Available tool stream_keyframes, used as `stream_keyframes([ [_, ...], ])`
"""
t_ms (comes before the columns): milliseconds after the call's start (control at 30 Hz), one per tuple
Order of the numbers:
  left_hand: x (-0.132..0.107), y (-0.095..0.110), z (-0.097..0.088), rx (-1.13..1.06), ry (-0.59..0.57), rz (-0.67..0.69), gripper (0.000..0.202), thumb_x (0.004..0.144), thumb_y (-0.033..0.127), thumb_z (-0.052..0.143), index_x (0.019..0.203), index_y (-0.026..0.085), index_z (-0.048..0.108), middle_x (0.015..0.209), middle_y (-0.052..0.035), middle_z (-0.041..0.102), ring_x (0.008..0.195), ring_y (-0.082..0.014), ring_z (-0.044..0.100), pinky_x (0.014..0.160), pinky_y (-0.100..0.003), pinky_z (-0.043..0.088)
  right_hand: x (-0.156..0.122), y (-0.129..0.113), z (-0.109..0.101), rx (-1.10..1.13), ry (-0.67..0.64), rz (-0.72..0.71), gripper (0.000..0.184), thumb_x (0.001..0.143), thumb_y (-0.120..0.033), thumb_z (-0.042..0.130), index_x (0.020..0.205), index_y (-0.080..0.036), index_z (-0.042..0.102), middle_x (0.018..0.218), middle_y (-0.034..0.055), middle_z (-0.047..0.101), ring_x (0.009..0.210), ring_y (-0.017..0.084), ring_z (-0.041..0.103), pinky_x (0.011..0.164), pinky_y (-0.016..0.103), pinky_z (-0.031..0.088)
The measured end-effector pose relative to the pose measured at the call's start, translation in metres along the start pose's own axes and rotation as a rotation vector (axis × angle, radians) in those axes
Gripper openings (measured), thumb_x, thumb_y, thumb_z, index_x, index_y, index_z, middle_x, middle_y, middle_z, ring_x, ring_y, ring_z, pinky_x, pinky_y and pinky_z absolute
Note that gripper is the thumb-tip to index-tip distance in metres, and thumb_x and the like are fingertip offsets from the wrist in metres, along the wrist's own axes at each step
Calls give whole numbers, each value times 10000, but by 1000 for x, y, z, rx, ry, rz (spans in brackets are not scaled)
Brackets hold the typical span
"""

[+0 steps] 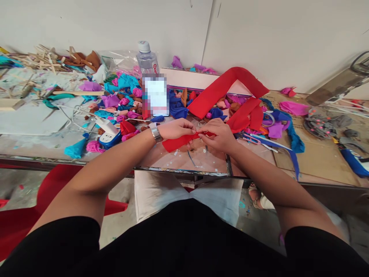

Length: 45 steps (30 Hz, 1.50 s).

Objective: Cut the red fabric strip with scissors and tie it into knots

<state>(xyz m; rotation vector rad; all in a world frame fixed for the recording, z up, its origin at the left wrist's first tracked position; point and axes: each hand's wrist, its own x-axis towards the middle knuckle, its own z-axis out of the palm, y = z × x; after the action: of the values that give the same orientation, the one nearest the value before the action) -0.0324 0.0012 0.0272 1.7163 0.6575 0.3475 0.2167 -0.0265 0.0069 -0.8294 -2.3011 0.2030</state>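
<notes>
My left hand (176, 128) and my right hand (219, 135) meet over the near edge of the table, both pinched on a narrow strip of red fabric (176, 143). The strip runs from under my left palm to my right fingertips. A silver watch (155, 132) sits on my left wrist. A long red fabric band (221, 90) loops across the table behind my hands. Just right of my right hand lie scissors (251, 138) with pale handles.
Scraps of pink, blue, purple and teal cloth (123, 100) litter the table. A phone (157, 96) stands propped behind my hands, a water bottle (146, 58) behind it. A white power strip (108, 132) lies left. Wooden sticks (43, 57) pile far left.
</notes>
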Motion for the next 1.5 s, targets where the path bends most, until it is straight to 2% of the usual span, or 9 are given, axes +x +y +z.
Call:
stream_keyframes([
  [133,3,0,-1,211,71,69,260,948,389,625,883,163,736,788,-30,781,704,-161,735,666,-248,535,0,0,1,-17,-7,39,258,1023,-460,629,989,-266,795,951,72,826,927,268,729,915,453,469],
  [300,1,5,4,428,143,130,262,953,359,607,833,161,729,719,3,758,652,-128,686,634,-229,472,0,-1,4,-18,-5,51,318,1053,-490,587,966,-237,759,937,78,808,919,261,710,900,439,438],
  [500,-4,13,12,607,259,143,245,966,332,594,858,180,752,716,0,774,632,-130,679,644,-246,442,1,-1,6,17,-12,120,330,1069,-503,564,961,-229,714,985,91,790,950,270,687,889,441,434],
  [633,-2,8,14,903,365,228,234,955,319,587,885,196,773,711,-26,745,591,-147,608,599,-298,335,2,-1,8,69,21,117,289,1063,-468,578,952,-227,692,1089,107,773,1043,287,673,939,457,445],
  [733,-1,3,15,1002,402,266,254,973,344,576,919,206,783,712,-41,734,600,-168,613,590,-317,303,1,-3,9,73,18,136,270,1067,-444,561,944,-229,671,1135,110,755,1081,298,641,975,476,437],
  [900,0,2,17,1050,406,286,266,986,351,566,946,209,787,743,-58,748,642,-189,646,599,-321,302,1,-6,10,45,5,169,270,1081,-422,523,935,-230,644,1142,111,743,1081,305,604,977,488,415],
  [1033,0,1,15,1037,412,283,265,993,351,563,929,208,777,741,-58,744,639,-192,636,599,-325,293,0,-3,9,56,12,173,248,1063,-428,578,950,-231,679,1139,100,753,1093,304,617,978,487,416],
  [1367,0,3,17,928,382,273,266,984,340,560,883,197,759,718,-40,718,602,-164,582,608,-311,319,0,-2,7,49,19,151,330,1066,-501,570,922,-232,697,1132,99,764,1076,301,634,993,497,427],
  [1500,-1,6,16,774,360,270,257,978,337,566,862,181,734,710,-11,711,586,-127,544,626,-284,357,2,-3,6,68,63,143,363,1067,-532,565,930,-231,716,1107,101,769,1061,296,651,981,489,445],
])
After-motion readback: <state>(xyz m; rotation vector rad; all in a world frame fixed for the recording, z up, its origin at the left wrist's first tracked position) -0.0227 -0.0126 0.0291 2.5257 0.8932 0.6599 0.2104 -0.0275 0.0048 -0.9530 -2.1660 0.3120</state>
